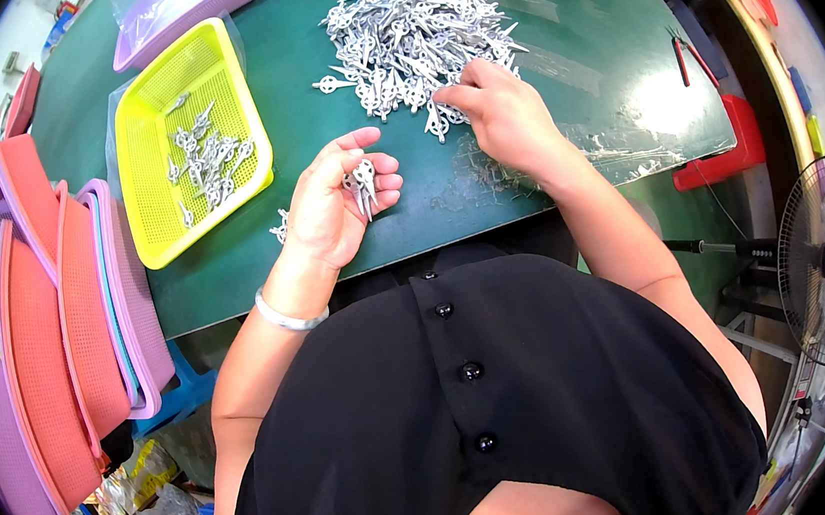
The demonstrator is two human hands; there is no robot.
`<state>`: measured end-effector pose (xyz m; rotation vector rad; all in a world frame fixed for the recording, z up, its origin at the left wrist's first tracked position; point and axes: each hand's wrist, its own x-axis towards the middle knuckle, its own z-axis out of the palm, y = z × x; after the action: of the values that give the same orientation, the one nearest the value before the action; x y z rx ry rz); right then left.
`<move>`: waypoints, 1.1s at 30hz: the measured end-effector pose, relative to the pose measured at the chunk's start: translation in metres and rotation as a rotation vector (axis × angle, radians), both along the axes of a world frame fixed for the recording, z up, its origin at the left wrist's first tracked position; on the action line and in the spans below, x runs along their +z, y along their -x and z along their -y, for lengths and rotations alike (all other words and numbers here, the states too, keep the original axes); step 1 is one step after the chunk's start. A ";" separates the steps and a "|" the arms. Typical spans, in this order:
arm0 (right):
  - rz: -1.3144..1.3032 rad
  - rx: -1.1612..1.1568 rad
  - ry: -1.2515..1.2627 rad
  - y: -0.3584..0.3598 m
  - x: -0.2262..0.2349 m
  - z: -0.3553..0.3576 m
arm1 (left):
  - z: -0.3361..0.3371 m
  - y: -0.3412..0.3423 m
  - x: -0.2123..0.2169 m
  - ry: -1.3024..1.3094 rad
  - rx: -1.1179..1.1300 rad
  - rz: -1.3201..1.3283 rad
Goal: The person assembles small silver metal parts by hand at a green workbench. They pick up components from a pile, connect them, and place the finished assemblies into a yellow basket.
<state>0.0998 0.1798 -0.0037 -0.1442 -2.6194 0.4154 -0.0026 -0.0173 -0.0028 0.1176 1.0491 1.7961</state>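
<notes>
Several small grey metal parts (362,184), each with a ringed head and a pointed end, lie in the curled fingers of my left hand (328,204). That hand is palm up over the near side of the table. My right hand (510,116) reaches to the near edge of a large pile of the same parts (419,31). Its thumb and forefinger are pinched at the top of one grey metal part (436,122). A yellow-green mesh basket (261,138) at the left has more of these parts scattered on its bottom.
A green table (313,77) carries everything. Some loose parts (280,227) lie beside my left wrist. A lilac basket (191,17) stands behind the yellow-green one. Stacked coloured baskets (45,296) crowd the left. Red-handled pliers (682,61) lie far right, near a fan (823,260).
</notes>
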 end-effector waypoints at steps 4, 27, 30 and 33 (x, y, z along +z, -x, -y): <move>0.114 0.116 -0.167 0.007 0.008 -0.003 | -0.001 -0.002 0.001 0.037 -0.019 -0.039; 0.088 0.177 0.707 -0.003 0.014 0.048 | -0.005 -0.005 0.007 0.089 0.117 -0.247; 0.278 0.162 1.145 -0.004 0.013 0.048 | -0.003 -0.003 0.007 0.089 0.098 -0.280; 0.370 0.195 1.355 -0.006 0.012 0.047 | -0.003 -0.003 0.008 0.092 0.084 -0.283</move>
<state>0.1055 0.1326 0.0086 -0.4138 -2.1658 2.3120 0.0002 -0.0148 0.0052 0.2820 1.3527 1.8385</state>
